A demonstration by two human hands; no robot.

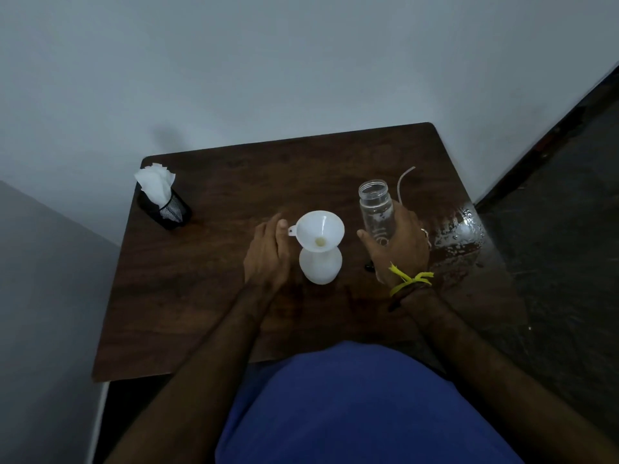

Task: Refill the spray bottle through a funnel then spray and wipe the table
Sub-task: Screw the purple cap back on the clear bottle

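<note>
The funnel (321, 231) sat in the spray bottle (320, 266) beside the spread left hand (268, 252), while the right hand (398, 244) gripped an uncapped clear bottle (375, 209), pouring seemingly not begun.

A plain, dim room corner: a dark wooden table (201, 296) pushed against bare white walls (301, 61), a mesh holder of tissues (164, 205) at ten o'clock.

A black mesh holder (166, 211) stands at the far-left corner, near a pale wall (268, 61) and dark floor (562, 229)
</note>
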